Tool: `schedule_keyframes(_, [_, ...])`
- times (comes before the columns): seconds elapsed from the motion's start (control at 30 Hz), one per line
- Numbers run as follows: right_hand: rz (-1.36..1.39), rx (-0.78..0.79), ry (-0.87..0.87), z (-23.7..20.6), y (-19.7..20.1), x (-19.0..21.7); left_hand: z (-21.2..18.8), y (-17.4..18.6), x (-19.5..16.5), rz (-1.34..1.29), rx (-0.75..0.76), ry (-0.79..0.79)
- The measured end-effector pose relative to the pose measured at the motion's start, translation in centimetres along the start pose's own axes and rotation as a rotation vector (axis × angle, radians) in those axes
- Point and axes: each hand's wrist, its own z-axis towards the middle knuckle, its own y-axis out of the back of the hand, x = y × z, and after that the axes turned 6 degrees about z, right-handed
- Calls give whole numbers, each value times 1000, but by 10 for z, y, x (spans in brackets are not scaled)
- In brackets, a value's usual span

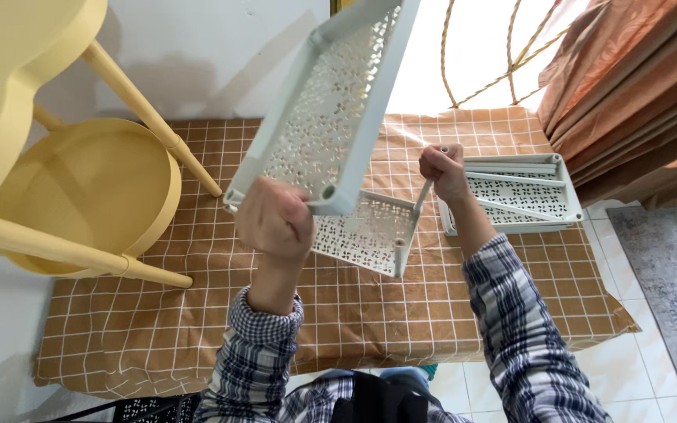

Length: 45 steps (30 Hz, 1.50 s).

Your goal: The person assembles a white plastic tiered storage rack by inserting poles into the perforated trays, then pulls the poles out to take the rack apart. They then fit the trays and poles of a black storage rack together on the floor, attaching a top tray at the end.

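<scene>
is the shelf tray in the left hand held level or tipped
Tipped. The pale perforated shelf tray slants steeply up from the left hand, its far end raised.

Your left hand (276,219) lifts one tray (327,102) at upper centre of the frame — a second tray (366,231) sits below it on the cloth (401,313). Right of both, beyond your right hand (444,168), lies a third tray (523,196) — the stool (72,188) fills the left.

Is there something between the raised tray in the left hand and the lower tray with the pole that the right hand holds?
Nothing visible does. The raised tray in the left hand overlaps the lower tray directly; the right hand grips the pole beside it.
</scene>
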Motion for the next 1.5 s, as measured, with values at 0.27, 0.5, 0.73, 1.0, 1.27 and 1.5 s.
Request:
schedule_keyframes(0.27, [-4,-23,-42,22,9,-30,-29,-14,-3,3,93,-9])
schedule_keyframes(0.5, [-519,-178,14,14,-20,17,-38,-18,-6,-19,127,-89])
schedule_keyframes(0.73, [51,-161,-194,-52,-128,112,-52,-28,-13,73,101,-304])
schedule_keyframes(1.0, [57,-287,-85,-93,-186,89,-80,-7,-27,-123,369,-115])
schedule_keyframes(1.27, [-304,-311,-64,-144,-172,53,-97,6,0,34,605,513])
schedule_keyframes(1.5, [-1104,-218,38,-163,-154,12,-172,2,21,44,955,1073])
